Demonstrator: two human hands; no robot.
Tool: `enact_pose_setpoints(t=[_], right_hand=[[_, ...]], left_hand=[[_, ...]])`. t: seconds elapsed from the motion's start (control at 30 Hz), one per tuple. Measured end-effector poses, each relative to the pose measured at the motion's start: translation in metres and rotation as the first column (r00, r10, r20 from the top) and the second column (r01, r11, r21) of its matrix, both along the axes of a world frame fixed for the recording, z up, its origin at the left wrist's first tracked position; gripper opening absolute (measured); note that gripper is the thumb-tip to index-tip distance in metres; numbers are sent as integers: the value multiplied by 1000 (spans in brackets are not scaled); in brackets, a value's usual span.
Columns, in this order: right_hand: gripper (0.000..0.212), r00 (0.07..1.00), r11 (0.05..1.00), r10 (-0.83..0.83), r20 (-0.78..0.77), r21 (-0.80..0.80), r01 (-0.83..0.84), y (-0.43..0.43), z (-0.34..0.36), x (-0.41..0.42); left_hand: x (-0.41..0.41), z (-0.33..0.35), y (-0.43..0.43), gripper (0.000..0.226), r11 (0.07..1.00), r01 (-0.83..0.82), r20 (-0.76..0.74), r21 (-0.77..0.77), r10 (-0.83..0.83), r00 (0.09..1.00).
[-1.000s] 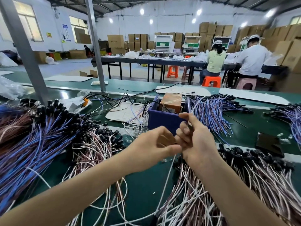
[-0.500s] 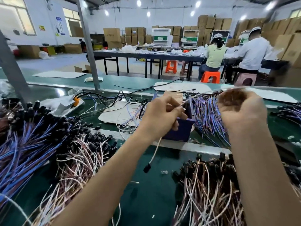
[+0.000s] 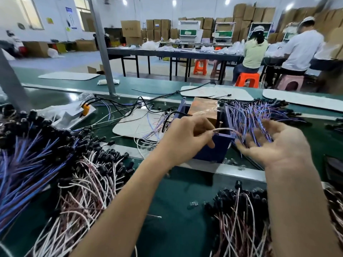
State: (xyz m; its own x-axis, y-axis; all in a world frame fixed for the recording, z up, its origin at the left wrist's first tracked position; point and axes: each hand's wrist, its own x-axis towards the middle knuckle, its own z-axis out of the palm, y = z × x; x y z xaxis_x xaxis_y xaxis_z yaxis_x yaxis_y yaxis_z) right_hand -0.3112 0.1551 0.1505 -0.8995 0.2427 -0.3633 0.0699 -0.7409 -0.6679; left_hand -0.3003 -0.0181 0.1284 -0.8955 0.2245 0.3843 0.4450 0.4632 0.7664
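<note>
The fingers [image 3: 206,139] of the left hand [image 3: 185,140] pinch a thin pinkish-white wire [image 3: 223,129], its free end arching over the rim of the small blue plastic box [image 3: 215,153] on the green counter [image 3: 176,216]. The right hand [image 3: 278,147] is spread and holds nothing, blurred above the fanned bundle of purple wires [image 3: 256,115]. The step looks like pairing. Next, the right hand probably needs to single out one purple wire.

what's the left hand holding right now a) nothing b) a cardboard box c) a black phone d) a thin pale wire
d: the left hand pinches a thin pale wire over the blue box, while the right hand is spread open.
</note>
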Motion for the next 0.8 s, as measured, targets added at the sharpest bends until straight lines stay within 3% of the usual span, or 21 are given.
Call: enact_pose_setpoints(t=[0.07,0.17,0.3,0.43,0.47,0.53,0.6,0.8], right_hand=[[3,1000,1000,-1,-29,-6,1,2,-2,8],[23,996,999,35,-77,40,-32,-3,-8,11],[53,943,921,-333,27,223,319,0,-7,0],[42,922,864,-378,83,390,319,9,-11,-5],[37,919,877,-383,91,348,331,11,-11,-8],[32,936,937,-349,-49,12,350,16,-15,-9],[42,915,903,-391,-99,-230,362,19,-17,-15],[21,923,884,-382,-33,-304,355,10,-8,-5]], left_hand=[[0,0,2,15,1000,15,6,19,-15,1000],[-1,-1,3,24,1000,29,42,4,-29,999],[-3,-8,5,26,1000,11,122,-30,-7,992],[-8,-14,7,23,995,-85,186,-57,94,978],[-9,-15,7,23,993,-98,188,-70,109,976],[-10,-17,8,21,990,-112,207,-89,128,970],[-10,-19,8,23,986,-138,233,-94,156,960],[-18,-27,11,41,979,-197,378,45,166,911]])
